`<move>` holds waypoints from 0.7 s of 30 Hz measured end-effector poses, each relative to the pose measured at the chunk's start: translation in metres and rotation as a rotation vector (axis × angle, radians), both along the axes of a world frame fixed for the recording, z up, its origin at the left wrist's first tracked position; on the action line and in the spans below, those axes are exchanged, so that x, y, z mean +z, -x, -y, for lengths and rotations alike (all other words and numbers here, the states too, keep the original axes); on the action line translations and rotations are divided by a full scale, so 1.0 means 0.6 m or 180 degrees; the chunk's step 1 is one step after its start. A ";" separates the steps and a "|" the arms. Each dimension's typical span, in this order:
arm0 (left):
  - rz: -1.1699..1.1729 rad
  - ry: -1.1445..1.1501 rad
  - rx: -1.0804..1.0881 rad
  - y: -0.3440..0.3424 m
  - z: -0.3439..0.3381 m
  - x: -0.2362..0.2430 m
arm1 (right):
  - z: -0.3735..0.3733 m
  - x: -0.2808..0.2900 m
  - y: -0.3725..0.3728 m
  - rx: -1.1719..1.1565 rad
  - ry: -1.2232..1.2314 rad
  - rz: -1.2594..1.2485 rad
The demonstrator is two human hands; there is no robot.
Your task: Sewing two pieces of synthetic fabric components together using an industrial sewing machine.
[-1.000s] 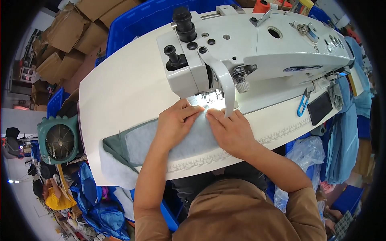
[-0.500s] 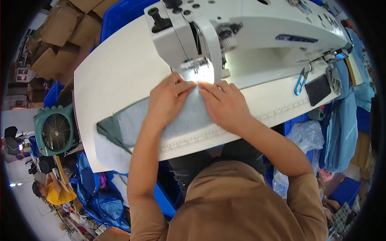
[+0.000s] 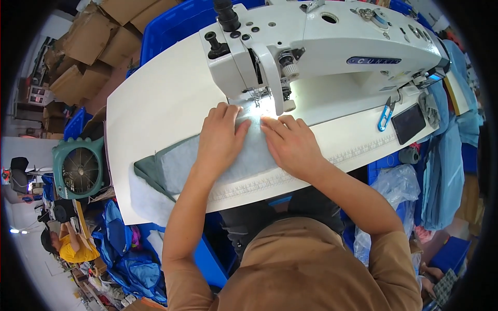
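A pale blue-grey fabric piece point(image 3: 179, 160) with a darker green edge lies on the white sewing table point(image 3: 155, 88). Its far end reaches the lit needle area point(image 3: 258, 97) of a white sewing machine point(image 3: 327, 39). My left hand point(image 3: 220, 139) rests on the fabric just left of the needle, fingers stretched forward and thumb apart. On the other side, my right hand point(image 3: 294, 145) has its thumb and forefinger together at the cloth, just in front of the presser foot. The fingertips partly cover the cloth there.
Blue thread snips point(image 3: 384, 117) and a dark phone point(image 3: 409, 123) lie at the table's right. A printed ruler strip point(image 3: 249, 187) follows the near edge. A green fan point(image 3: 80, 171) stands left; blue cloth point(image 3: 441, 181) hangs right. Another person point(image 3: 75, 246) sits far left.
My left hand's thumb and forefinger have come apart, and its fingers now reach forward on the fabric. My right hand keeps its place at the cloth. The whole view has shifted slightly.
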State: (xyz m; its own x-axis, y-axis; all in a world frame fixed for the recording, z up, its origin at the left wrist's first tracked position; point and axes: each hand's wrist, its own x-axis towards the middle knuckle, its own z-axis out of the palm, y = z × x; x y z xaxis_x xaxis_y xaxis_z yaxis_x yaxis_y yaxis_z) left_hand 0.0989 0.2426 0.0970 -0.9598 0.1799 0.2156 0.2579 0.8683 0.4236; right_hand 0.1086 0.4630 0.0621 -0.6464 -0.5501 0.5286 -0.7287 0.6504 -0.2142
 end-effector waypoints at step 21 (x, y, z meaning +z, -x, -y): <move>0.0476 -0.0650 0.0038 0.029 -0.016 -0.001 | -0.005 -0.001 0.003 0.0071 -0.0266 0.0160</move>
State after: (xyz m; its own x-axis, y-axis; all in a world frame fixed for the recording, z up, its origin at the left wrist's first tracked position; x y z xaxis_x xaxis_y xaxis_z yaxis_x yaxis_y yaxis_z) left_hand 0.0816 0.2521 0.0964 -0.9855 0.1358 0.1017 0.1695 0.7634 0.6233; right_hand 0.1068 0.4657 0.0616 -0.6582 -0.6055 0.4474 -0.7328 0.6514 -0.1964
